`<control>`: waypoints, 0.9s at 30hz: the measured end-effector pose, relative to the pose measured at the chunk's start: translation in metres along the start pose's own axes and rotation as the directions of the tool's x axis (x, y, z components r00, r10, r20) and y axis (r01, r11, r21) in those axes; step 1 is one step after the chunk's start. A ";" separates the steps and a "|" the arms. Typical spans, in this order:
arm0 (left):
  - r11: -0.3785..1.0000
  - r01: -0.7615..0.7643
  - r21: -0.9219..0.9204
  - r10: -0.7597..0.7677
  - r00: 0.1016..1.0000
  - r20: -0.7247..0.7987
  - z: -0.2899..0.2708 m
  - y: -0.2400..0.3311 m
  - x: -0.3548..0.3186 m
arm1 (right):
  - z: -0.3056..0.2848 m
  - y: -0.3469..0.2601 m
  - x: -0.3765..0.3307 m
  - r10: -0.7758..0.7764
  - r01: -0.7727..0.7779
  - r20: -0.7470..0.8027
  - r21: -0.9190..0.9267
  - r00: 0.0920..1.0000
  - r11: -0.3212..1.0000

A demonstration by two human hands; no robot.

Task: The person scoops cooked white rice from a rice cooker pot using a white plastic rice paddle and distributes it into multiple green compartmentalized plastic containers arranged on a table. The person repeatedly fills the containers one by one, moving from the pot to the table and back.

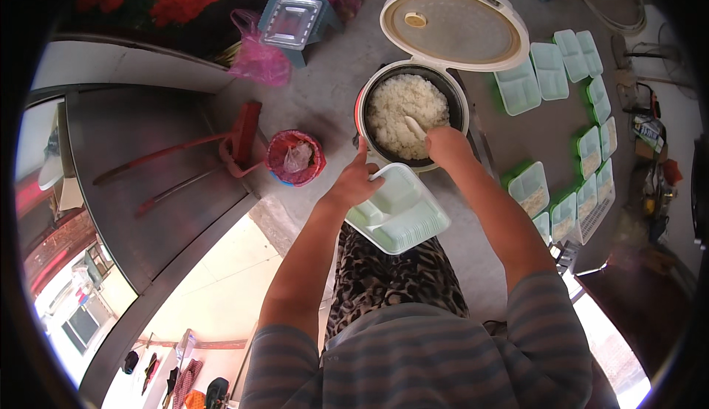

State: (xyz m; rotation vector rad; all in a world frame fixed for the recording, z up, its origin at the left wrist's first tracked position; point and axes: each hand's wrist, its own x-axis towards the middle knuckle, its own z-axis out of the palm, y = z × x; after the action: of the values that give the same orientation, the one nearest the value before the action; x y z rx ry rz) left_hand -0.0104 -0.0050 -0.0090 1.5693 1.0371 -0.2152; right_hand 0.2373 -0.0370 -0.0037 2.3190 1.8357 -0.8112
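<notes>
A round rice cooker point(463, 106) stands before me with its lid point(469, 29) tipped back, full of white rice point(402, 102). My right hand point(447, 145) is closed around the handle of a white rice paddle point(415, 127), whose blade is in the rice. In my left hand point(356, 182) is a pale green compartment meal tray point(402, 213), held close to the cooker's near side. The thumb lies over its rim, and the index finger stretches toward the cooker's edge. Ridges along the tray's side suggest several nested together, though I cannot tell for sure.
Several green meal trays point(550, 71) lie on a dark surface to the right, some with rice. A lined bin point(319, 159) is at the left beside a red broom point(246, 132). Farther back, a blue stool point(312, 25) bears clear plastic lids point(292, 22).
</notes>
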 end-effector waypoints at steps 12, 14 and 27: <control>0.998 0.045 -0.033 -0.045 0.999 0.017 0.001 -0.001 -0.002 | -0.004 0.010 -0.007 -0.030 0.048 -0.116 0.155 0.993 0.987; 0.998 -0.008 0.068 0.009 1.000 -0.014 0.004 -0.013 0.002 | -0.028 0.013 -0.006 0.089 -0.070 -0.133 0.138 0.987 0.988; 0.996 -0.043 0.075 0.043 0.999 -0.001 0.010 -0.020 0.010 | -0.032 0.006 -0.024 -0.120 0.116 -0.038 -0.087 0.992 0.989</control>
State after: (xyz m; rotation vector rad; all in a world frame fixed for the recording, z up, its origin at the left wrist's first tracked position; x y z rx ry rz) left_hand -0.0149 -0.0106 -0.0324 1.6581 1.0059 -0.2248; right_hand 0.2509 -0.0479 0.0332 2.2119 2.0007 -0.6858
